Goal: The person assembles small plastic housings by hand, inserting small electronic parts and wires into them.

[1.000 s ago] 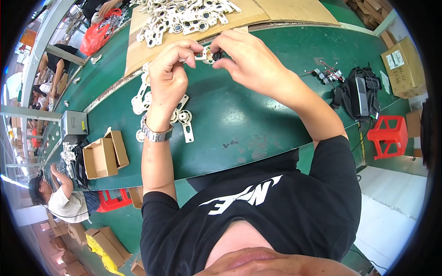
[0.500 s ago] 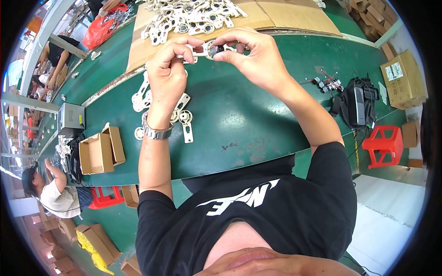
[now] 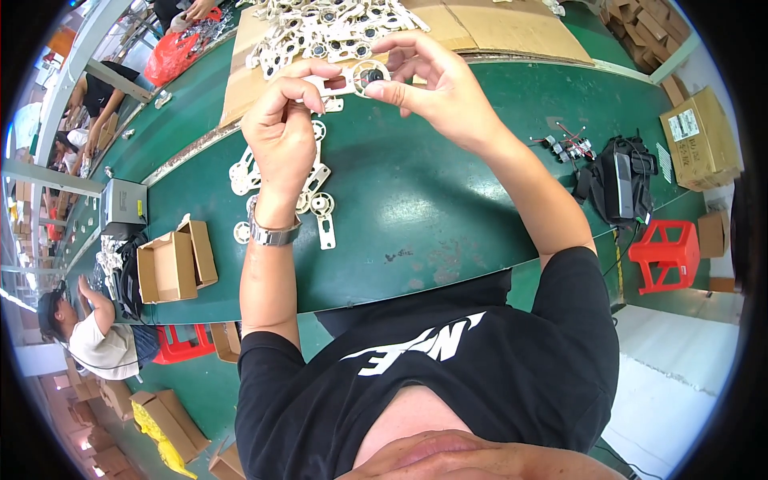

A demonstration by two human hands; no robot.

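A white plastic bracket (image 3: 342, 84) with a ring at one end is pinched between the thumb and fingers of my left hand (image 3: 282, 120). A small black round piece (image 3: 371, 77) sits inside that ring. My right hand (image 3: 438, 92) is open beside the ring, its fingers spread above and its thumb tip against or very near the ring's lower edge. More white brackets (image 3: 322, 210) lie on the green table (image 3: 400, 192) around my left wrist, partly hidden by my arm. Beyond my hands is a large pile of similar brackets (image 3: 320, 32), many with dark round centres.
The pile rests on a cardboard sheet (image 3: 512, 32). Open cardboard boxes (image 3: 166, 268) stand on the left, near a grey metal box (image 3: 124, 206). On the right are small wired parts (image 3: 570, 147), a black bag (image 3: 620, 180) and a carton (image 3: 701, 138). Other people work at the left.
My right fingers have loosened and spread from the ring, uncovering the black round piece. My left hand has shifted slightly left and down, still holding the bracket.
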